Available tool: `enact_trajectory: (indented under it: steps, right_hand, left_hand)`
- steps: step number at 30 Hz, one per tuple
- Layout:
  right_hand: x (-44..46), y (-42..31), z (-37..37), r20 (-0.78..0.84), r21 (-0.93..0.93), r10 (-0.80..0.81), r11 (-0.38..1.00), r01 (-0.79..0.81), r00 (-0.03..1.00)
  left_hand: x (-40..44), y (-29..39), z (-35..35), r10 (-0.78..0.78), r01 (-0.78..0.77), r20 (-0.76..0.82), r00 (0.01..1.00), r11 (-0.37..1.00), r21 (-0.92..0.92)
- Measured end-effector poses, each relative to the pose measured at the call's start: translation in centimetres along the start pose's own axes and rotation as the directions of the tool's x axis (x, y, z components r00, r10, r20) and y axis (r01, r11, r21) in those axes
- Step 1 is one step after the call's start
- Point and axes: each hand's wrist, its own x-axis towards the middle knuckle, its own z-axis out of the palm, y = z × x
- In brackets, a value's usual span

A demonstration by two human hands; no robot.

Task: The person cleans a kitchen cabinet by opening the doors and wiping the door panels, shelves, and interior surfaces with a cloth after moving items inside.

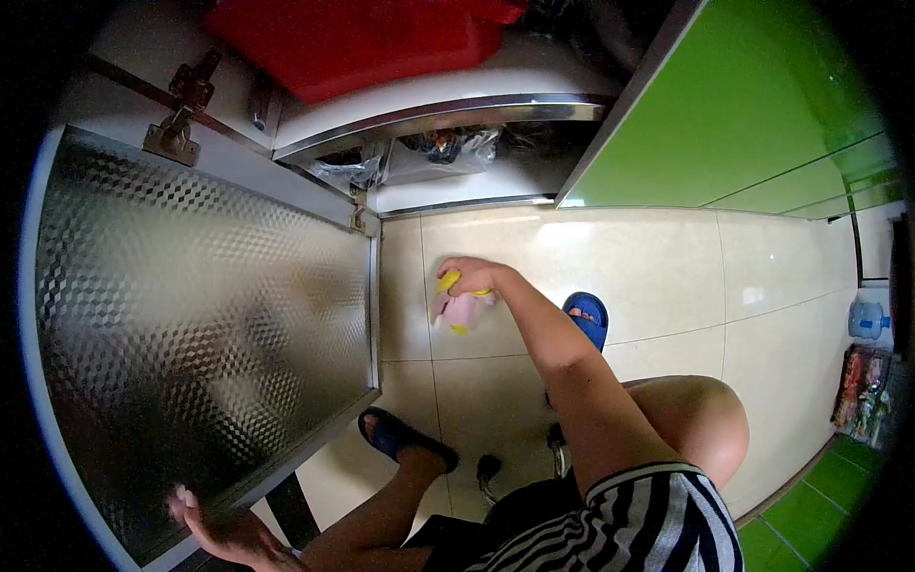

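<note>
My right hand [467, 275] is low over the tiled floor, its fingers closed around a pink and yellow cloth [461, 311]. The cloth is bunched up and hangs below the fingers, close to or touching the tiles. At the lower left, my left hand [229, 536] is by the bottom edge of an open cabinet door [210, 286] with a patterned, shiny panel. Its fingers stretch out over the panel and look partly blurred. I cannot tell whether they touch it.
Ahead is an open cabinet with a red object [362, 43] on an upper level and plastic-wrapped items [443, 148] lower down. A green door [734, 105] stands at the right. Blue slippers [587, 319] are on my feet. A blue water jug [867, 319] is at the far right.
</note>
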Motion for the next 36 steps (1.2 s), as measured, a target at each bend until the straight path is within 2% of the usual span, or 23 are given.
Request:
enact_trajectory:
  steps: [1, 2, 4, 6, 8, 9, 11, 12, 14, 16, 18, 19, 20, 21, 22, 23, 26, 27, 30, 31, 34, 35, 36]
  right_hand:
    - [0.1, 1.3, 1.0, -0.122, 0.001, -0.047, 0.999, 0.047, 0.991]
    - [0.2, 2.5, 1.9, -0.127, -0.002, -0.046, 0.999, 0.046, 0.991]
    - [-1.2, 1.8, 2.2, -0.317, -0.040, 0.104, 0.992, -0.123, 0.943]
    - [-2.8, 1.8, 2.2, -0.345, 0.032, 0.147, 0.989, -0.145, 0.927]
    - [-3.6, 2.3, 2.1, -0.440, 0.233, 0.172, 0.970, -0.073, 0.881]
    - [-4.3, 2.4, 1.8, -0.450, 0.231, 0.173, 0.970, -0.073, 0.876]
    - [-6.0, 2.7, 1.0, -0.494, 0.518, 0.325, 0.855, -0.027, 0.806]
    - [-6.7, 3.5, 0.4, -0.501, 0.516, 0.326, 0.856, -0.026, 0.802]
    - [-8.1, 6.4, -1.0, -0.673, 0.639, 0.368, 0.727, 0.253, 0.642]
    - [-9.4, 8.5, -2.8, -0.730, 0.680, 0.491, 0.587, 0.439, 0.475]
    - [-11.6, 9.1, -4.6, -0.776, 0.630, 0.515, 0.636, 0.445, 0.364]
    - [-12.8, 9.6, -5.4, -0.766, 0.619, 0.533, 0.763, 0.186, 0.361]
    - [-13.3, 10.1, -5.8, -0.762, 0.623, 0.539, 0.762, 0.180, 0.359]
    - [-13.4, 10.8, -6.3, -0.811, 0.508, 0.525, 0.851, -0.135, 0.257]
    - [-13.9, 9.5, -6.8, -0.864, 0.360, 0.473, 0.820, -0.446, 0.172]
    - [-14.9, 8.2, -7.3, -0.766, 0.282, 0.567, 0.720, -0.634, 0.302]
    - [-14.1, 8.8, -8.1, -0.675, 0.159, 0.632, 0.628, -0.762, 0.380]
    - [-13.7, 8.8, -8.5, -0.667, 0.159, 0.639, 0.625, -0.764, 0.384]
    - [-12.8, 9.6, -9.3, -0.673, 0.136, 0.635, 0.611, -0.780, 0.379]
    - [-12.6, 9.7, -9.4, -0.670, 0.135, 0.638, 0.607, -0.783, 0.378]
    - [-12.2, 9.9, -9.7, -0.671, 0.090, 0.629, 0.594, -0.799, 0.393]
    - [-12.1, 9.9, -9.8, -0.664, 0.068, 0.635, 0.577, -0.814, 0.395]
    - [-12.0, 9.8, -9.8, -0.657, 0.046, 0.640, 0.561, -0.827, 0.397]
  left_hand:
    - [-0.4, 0.5, 0.9, -0.001, 0.001, 0.003, 1.000, 1.000, -0.006]
    - [-1.0, 1.2, 1.7, -0.021, 0.021, -0.012, 1.000, 1.000, 0.005]
    - [-1.5, 1.7, 2.2, -0.044, 0.044, -0.026, 0.999, 0.999, 0.003]
    - [-1.3, 1.8, 1.9, -0.097, 0.097, -0.013, 0.995, 0.995, -0.002]
    - [-1.1, 1.5, 1.6, -0.082, 0.082, 0.010, 0.997, 0.997, -0.012]
    - [-1.1, 1.5, 1.7, -0.063, 0.064, 0.028, 0.998, 0.998, -0.018]
    - [-1.2, 1.7, 1.9, -0.058, 0.057, 0.048, 0.997, 0.998, 0.007]
    - [-1.3, 1.9, 2.0, -0.050, 0.048, 0.060, 0.997, 0.998, 0.040]
    - [-1.0, 1.9, 1.6, -0.065, 0.060, 0.101, 0.993, 0.997, 0.050]
    - [-0.6, 1.5, 1.2, -0.084, 0.076, 0.142, 0.986, 0.995, 0.065]
    - [-0.5, 1.0, 0.9, -0.078, 0.081, 0.099, 0.992, 0.996, -0.026]
    - [0.1, 0.7, 0.1, -0.119, 0.115, 0.119, 0.986, 0.993, 0.039]
    - [0.3, 0.2, -0.5, -0.125, 0.120, 0.122, 0.985, 0.992, 0.045]
    - [0.2, 0.2, -0.2, -0.081, 0.079, 0.054, 0.995, 0.996, 0.036]
    - [0.4, -0.1, -0.2, -0.035, 0.036, -0.016, 0.999, 0.999, 0.029]
    - [1.2, -0.8, -1.2, -0.036, 0.036, -0.012, 0.999, 0.999, 0.031]
    - [5.6, -3.7, -6.3, 0.011, -0.013, 0.190, 0.982, 1.000, 0.009]
    - [4.6, -2.9, -4.7, 0.067, -0.071, 0.063, 0.996, 0.995, 0.065]
    - [5.5, -3.7, -6.0, 0.077, -0.076, 0.006, 0.997, 0.996, -0.052]
    - [4.0, -1.7, -3.5, 0.009, -0.009, -0.007, 1.000, 0.999, 0.038]
    - [3.0, -0.9, -2.1, 0.000, 0.002, -0.048, 0.999, 0.999, 0.052]
    - [6.5, -4.2, -8.6, 0.212, -0.251, 0.159, 0.964, 0.922, 0.294]
    - [6.3, -4.3, -8.6, 0.209, -0.248, 0.158, 0.965, 0.922, 0.297]
